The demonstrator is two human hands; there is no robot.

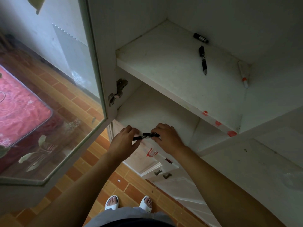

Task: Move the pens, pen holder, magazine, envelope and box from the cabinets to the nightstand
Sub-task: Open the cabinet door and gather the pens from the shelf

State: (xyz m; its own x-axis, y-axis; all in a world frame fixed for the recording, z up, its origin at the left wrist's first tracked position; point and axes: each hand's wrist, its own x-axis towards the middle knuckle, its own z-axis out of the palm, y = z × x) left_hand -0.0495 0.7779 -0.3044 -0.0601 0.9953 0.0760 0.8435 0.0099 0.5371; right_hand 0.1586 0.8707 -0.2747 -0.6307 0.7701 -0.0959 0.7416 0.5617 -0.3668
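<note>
Both hands meet at the front edge of the cabinet's lower shelf (157,112). My left hand (123,140) and my right hand (167,136) each pinch an end of a black pen (146,135), which lies level between them. On the upper shelf (164,63) lie a short black pen (200,38) at the back, a longer black pen (203,60) in the middle, and a white pen with an orange band (243,74) against the right wall. No pen holder, magazine, envelope or box is in view.
The cabinet's glass door (54,112) stands open to my left, with a red-covered bed (19,105) seen through it. Below the hands are white lower doors with metal handles (162,174). The floor is orange brick-pattern tile (91,161); my slippered feet (129,203) stand near the cabinet.
</note>
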